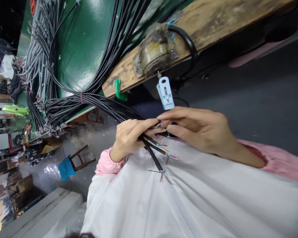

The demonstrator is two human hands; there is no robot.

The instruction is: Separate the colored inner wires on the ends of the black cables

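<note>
Black cables [109, 107] run from the green table toward my lap, tied with a red band. My left hand [131, 134] is closed round them near their stripped ends. Thin coloured wires [172, 156] fan out from the cable tips below that hand, over the white apron. My right hand [201, 130] meets the left one at a cable end, its thumb and forefinger pinched there; what lies between the fingertips is too small to make out. Just above the right fingers a light blue clip [166, 93] hangs from the wooden board's device.
A wooden board [203, 23] carries a tape-wrapped device [155, 53] and a green clamp [119, 90]. Grey and black cable bundles [41, 53] lie on the green table [81, 43]. A blue stool [66, 167] stands on the floor at the left.
</note>
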